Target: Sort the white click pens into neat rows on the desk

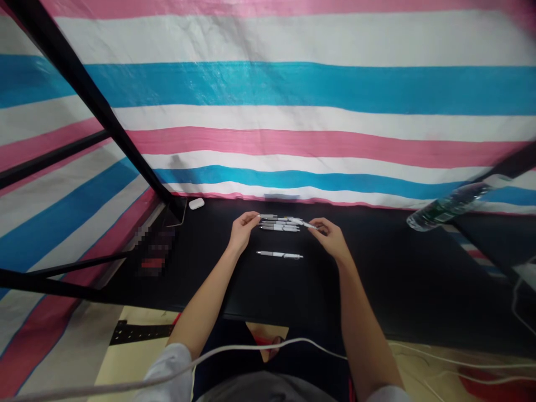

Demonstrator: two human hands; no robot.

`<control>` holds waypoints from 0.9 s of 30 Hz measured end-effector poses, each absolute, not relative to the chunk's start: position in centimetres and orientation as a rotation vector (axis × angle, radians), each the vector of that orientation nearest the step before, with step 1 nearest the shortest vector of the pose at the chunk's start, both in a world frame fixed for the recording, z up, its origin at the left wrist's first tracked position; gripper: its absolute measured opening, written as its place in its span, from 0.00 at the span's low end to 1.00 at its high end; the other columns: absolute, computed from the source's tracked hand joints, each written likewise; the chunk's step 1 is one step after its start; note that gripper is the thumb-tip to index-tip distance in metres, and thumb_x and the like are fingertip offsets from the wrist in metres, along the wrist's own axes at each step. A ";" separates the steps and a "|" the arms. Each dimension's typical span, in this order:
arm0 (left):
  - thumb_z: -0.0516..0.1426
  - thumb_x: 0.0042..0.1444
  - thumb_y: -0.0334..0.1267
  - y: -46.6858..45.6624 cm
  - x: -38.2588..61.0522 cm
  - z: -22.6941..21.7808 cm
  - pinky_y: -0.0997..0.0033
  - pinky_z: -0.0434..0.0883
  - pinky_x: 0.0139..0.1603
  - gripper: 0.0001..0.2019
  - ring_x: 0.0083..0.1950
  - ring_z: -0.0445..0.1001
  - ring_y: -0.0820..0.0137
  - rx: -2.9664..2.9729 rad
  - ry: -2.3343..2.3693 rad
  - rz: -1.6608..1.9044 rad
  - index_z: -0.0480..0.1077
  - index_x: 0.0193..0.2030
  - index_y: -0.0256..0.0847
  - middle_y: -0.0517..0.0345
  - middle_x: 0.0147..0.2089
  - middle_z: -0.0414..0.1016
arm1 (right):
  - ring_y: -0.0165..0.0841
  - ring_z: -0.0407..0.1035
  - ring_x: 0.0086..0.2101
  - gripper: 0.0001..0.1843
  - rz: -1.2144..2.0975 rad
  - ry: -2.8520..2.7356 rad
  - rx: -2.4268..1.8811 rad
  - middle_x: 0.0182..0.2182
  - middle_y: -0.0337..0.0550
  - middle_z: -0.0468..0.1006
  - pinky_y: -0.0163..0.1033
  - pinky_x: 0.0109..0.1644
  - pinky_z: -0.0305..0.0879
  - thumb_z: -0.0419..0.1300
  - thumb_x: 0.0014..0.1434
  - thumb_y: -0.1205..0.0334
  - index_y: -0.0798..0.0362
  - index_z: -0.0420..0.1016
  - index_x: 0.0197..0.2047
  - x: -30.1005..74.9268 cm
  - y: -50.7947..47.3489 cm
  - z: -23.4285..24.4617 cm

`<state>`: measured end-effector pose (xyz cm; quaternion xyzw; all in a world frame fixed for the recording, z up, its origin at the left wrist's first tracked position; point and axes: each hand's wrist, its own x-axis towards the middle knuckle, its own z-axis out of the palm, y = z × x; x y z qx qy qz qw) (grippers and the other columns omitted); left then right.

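Note:
Several white retractable pens [278, 223] lie side by side on the black table [218, 279], close together and roughly parallel. Another white pen [280, 255] lies alone just nearer to me. My left hand [243, 230] rests at the left ends of the group, its fingertips at or on the top pen, though I cannot tell if it grips it. My right hand [330, 237] comes in from the right, its fingers pinching the tip of a slanted white pen [302, 223]. Parts of the pens are small and hard to separate.
A striped pink, white and blue tarp [293, 89] walls the back and left, with black frame poles [96, 111]. A white earbud case [196, 204] sits at the far left. A plastic water bottle [456, 204] tilts at the right. A white cable [259, 346] crosses below.

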<state>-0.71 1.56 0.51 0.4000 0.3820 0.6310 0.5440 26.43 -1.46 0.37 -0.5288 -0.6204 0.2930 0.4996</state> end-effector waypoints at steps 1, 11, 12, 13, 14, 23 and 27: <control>0.70 0.39 0.39 1.6 -0.7 0.5 0.70 0.69 0.41 0.13 0.35 0.73 0.72 0.956 0.909 1.494 0.77 0.33 0.39 0.58 0.32 0.77 | 0.33 0.68 0.29 0.18 0.708 -1.505 -1.278 0.32 0.43 0.75 0.39 0.36 0.66 0.65 0.52 0.47 0.52 0.75 0.36 26.4 -1.5 0.4; 0.70 0.39 0.40 1.5 -0.7 0.6 0.71 0.68 0.41 0.13 0.34 0.72 0.73 0.957 0.914 1.490 0.77 0.33 0.38 0.58 0.32 0.77 | 0.34 0.70 0.31 0.19 0.720 -1.458 -1.248 0.32 0.43 0.75 0.41 0.38 0.68 0.65 0.51 0.45 0.52 0.75 0.37 26.5 -1.4 0.4; 0.70 0.39 0.39 1.5 -0.8 0.6 0.71 0.68 0.41 0.13 0.34 0.72 0.73 0.957 0.912 1.490 0.77 0.33 0.38 0.58 0.32 0.77 | 0.34 0.70 0.31 0.19 0.722 -1.453 -1.243 0.32 0.43 0.76 0.41 0.38 0.68 0.65 0.51 0.45 0.52 0.75 0.37 26.5 -1.4 0.4; 0.70 0.39 0.39 1.5 -0.8 0.6 0.70 0.68 0.41 0.13 0.34 0.72 0.73 0.957 0.911 1.491 0.77 0.33 0.38 0.58 0.33 0.77 | 0.35 0.70 0.32 0.19 0.723 -1.445 -1.237 0.32 0.43 0.76 0.41 0.38 0.69 0.65 0.51 0.45 0.52 0.74 0.37 26.6 -1.4 0.3; 0.70 0.39 0.39 1.5 -0.8 0.6 0.70 0.68 0.41 0.13 0.34 0.73 0.73 0.958 0.910 1.490 0.77 0.33 0.39 0.58 0.33 0.77 | 0.35 0.70 0.32 0.19 0.726 -1.438 -1.232 0.32 0.43 0.76 0.41 0.39 0.69 0.65 0.51 0.45 0.52 0.74 0.37 26.6 -1.4 0.3; 0.69 0.40 0.40 1.4 -0.7 0.7 0.69 0.69 0.42 0.13 0.35 0.73 0.72 0.984 0.920 1.480 0.77 0.33 0.38 0.57 0.33 0.77 | 0.35 0.70 0.33 0.19 0.749 -1.440 -1.219 0.32 0.43 0.75 0.41 0.40 0.69 0.66 0.50 0.46 0.52 0.74 0.37 26.8 -1.3 0.2; 0.69 0.41 0.40 1.3 -0.6 0.5 0.71 0.69 0.42 0.13 0.35 0.73 0.72 1.019 0.921 1.463 0.77 0.34 0.38 0.57 0.33 0.77 | 0.35 0.71 0.33 0.19 0.753 -1.431 -1.203 0.32 0.43 0.75 0.41 0.40 0.69 0.67 0.50 0.46 0.52 0.74 0.37 26.5 -1.3 0.3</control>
